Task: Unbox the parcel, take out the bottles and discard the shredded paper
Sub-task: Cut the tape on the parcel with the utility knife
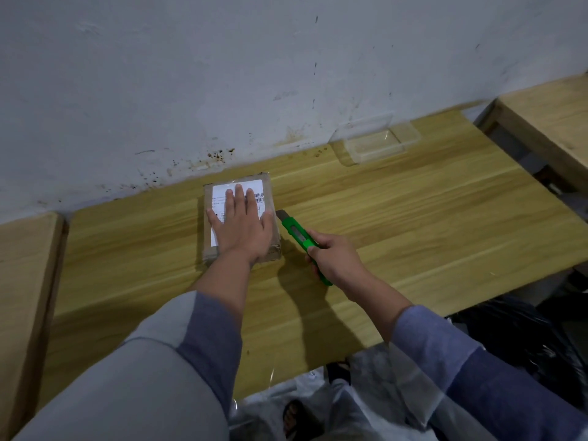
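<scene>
Brown cardboard formed the parcel (241,218), which lay flat and still sealed on the wooden worktop (413,218), close to the stained wall (222,74). On top of the parcel the left hand (243,226) pressed down, its fingers (239,195) spread flat across the white shipping label (219,194). Just right of the parcel the right hand (334,257) had its fingers curled tight around a green utility knife (299,237), whose blade tip sat beside the parcel's right edge. Farther right of the parcel, a clear plastic container (377,143) stood against the wall.

Both arms: blue sleeves (445,351) pushed up, grey upper sections; forearms bare.
</scene>
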Tool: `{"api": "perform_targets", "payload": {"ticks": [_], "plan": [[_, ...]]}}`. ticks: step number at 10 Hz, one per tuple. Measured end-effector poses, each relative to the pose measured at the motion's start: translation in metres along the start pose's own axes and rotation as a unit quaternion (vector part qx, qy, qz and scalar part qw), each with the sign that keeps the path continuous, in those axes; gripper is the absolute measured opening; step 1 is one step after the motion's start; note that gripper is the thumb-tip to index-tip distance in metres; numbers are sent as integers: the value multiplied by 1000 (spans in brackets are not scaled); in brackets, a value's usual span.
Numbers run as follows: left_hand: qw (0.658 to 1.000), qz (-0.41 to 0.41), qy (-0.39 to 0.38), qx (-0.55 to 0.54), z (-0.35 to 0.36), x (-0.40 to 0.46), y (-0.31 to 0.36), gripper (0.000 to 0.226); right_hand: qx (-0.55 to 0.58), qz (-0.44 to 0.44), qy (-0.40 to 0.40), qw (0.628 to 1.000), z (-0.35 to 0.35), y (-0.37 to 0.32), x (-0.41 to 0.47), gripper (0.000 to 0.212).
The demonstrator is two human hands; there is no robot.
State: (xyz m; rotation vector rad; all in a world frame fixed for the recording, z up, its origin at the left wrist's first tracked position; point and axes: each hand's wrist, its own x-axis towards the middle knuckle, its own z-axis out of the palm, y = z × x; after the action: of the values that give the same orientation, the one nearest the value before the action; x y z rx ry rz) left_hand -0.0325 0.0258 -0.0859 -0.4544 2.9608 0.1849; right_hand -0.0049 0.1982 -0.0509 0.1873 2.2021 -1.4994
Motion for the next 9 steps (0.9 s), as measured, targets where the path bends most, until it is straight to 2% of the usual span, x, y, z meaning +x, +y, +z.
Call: {"api": "perform_targets", "payload": {"ticks": [9], "plan": [[1000,2,0,-2,-2,-1,0,64,-8,17,4,1000,4,26,-49,46]]}}
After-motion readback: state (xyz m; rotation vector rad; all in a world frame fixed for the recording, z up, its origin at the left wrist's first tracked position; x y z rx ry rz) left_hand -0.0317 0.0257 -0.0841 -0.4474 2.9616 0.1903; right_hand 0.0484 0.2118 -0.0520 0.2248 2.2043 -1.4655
